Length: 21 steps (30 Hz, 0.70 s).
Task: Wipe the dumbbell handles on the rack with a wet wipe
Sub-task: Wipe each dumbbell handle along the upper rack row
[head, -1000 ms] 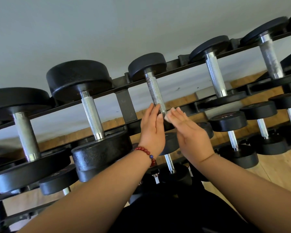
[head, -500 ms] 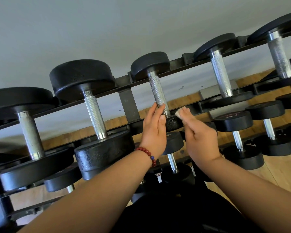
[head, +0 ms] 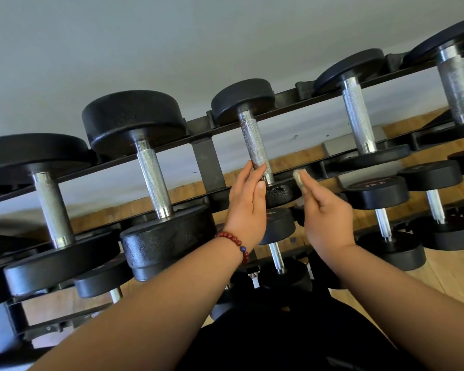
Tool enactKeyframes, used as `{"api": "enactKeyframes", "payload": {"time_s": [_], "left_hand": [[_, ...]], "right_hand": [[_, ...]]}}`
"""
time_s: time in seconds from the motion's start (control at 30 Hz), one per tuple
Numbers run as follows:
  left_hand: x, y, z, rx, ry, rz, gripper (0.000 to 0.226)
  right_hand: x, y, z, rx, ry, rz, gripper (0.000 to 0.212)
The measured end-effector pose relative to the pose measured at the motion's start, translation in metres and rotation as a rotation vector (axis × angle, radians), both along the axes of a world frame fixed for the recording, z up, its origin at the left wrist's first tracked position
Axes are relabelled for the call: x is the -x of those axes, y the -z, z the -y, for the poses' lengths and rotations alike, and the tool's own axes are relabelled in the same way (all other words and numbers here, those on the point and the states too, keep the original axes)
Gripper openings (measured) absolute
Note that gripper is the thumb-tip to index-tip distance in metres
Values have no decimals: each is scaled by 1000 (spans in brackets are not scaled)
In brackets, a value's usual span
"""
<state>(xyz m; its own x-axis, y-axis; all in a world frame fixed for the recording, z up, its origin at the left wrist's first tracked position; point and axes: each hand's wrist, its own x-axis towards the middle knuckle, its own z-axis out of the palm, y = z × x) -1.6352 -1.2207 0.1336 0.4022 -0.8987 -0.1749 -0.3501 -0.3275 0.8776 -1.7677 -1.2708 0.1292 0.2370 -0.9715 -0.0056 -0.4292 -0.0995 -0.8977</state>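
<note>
Black dumbbells with knurled silver handles lie across the top tier of a black rack (head: 206,159). The middle dumbbell's handle (head: 253,141) looks dull and speckled. My left hand (head: 245,204), with a red bead bracelet on the wrist, lies with straight fingers against the lower end of that handle. My right hand (head: 324,212) is just right of the handle, apart from it, and pinches a small folded wet wipe (head: 298,178) at its fingertips. The wipe hovers beside the dumbbell's near black head (head: 281,192).
More dumbbells flank the middle one: two large ones to the left (head: 153,170), two to the right (head: 358,121). Lower tiers hold smaller dumbbells (head: 381,196). A grey wall stands behind and a wooden floor (head: 453,277) lies below at right.
My right hand has drawn the wipe off the handle's lower end and moved it to the right. My left hand stays against the handle.
</note>
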Motion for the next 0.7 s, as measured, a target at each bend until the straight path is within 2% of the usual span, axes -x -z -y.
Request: {"api": "enactKeyframes", "payload": {"time_s": [0.07,0.13,0.23,0.33,0.5,0.53,0.63,0.7], "left_hand": [[-1,-1,-1,3,7,-4,41],[-3,-2,-1,-1,14,-12,42],[-2,-5,-2,-10,-28,-88,42],[2,-5,-11,-32,-158,-241,41],[5,2,-26,-45,-200,-309,41],[4,3,-27,-44,-203,-312,41],[1,5,-29,-22,-216,-337,39],[-1,7,-31,-28,-253,-384,38]], "right_hand": [[-6,-1,12,-41,33,10,34],[-6,-6,10,65,-25,19,34],[12,-3,-8,360,-287,-65,39],[24,6,-2,564,-459,-213,47],[9,0,24,836,-808,-336,40],[12,1,28,880,-877,-354,42],[33,-2,40,906,-999,-465,69],[37,-8,47,912,-1028,-496,74]]}}
